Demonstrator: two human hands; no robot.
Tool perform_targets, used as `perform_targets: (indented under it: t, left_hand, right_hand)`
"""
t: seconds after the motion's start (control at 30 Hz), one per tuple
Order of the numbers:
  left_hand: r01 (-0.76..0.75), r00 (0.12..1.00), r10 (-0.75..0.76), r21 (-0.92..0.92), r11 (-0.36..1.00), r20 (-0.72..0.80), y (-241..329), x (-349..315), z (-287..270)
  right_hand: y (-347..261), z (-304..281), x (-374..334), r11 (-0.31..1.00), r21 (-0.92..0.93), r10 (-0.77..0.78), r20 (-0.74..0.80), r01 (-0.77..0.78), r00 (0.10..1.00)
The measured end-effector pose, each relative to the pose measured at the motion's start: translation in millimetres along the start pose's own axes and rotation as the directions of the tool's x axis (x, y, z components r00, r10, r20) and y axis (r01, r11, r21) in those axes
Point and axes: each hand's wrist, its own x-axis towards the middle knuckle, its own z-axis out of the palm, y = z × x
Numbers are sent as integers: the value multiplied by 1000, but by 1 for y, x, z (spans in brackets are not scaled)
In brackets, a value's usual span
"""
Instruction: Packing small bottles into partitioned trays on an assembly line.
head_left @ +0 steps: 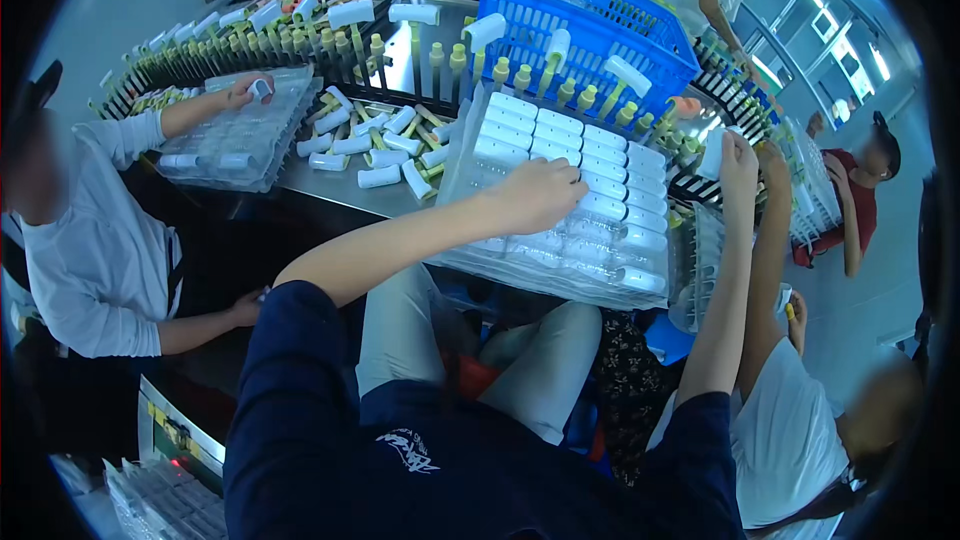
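A clear plastic blister tray (500, 258) lies across the table edge in front of me, stacked on others. Rows of white, rounded plastic casings (605, 167) fill its far and right pockets; several near pockets hold none. Over the tray's middle is my left hand (540, 196), its fingers curled down against the casings; whatever is in them is hidden. Raised past the tray's right side, my right hand (739, 165) grips a white casing (712, 153) close to the holders on the conveyor.
Upright holders (437, 58), some topped with white casings, curve along the conveyor behind the tray. A blue crate (585, 35) stands beyond them. Loose casings with yellow-green stems (380, 145) lie to the left. Co-workers sit close on both sides; one's arm (768, 240) is beside my right forearm.
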Motion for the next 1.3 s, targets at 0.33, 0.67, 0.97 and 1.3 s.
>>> perform_targets:
  t: [0.33, 0.67, 0.97, 1.3]
  left_hand:
    - [83, 997, -82, -75, 994, 12, -15, -16, -4]
    - [200, 980, -200, -75, 977, 5, -10, -11, 3]
    - [192, 977, -192, -8, 981, -98, -5, -21, 3]
    - [212, 967, -226, -123, 969, -113, 5, 14, -42]
  right_hand:
    - [-45, 138, 94, 834, -548, -11, 113, 72, 994]
    - [-109, 192, 16, 653, -528, -410, 356, 543, 840]
    - [-127, 38, -185, 951, -302, 69, 431, 71, 900]
    - [-124, 10, -244, 948, -311, 35, 300, 63, 953]
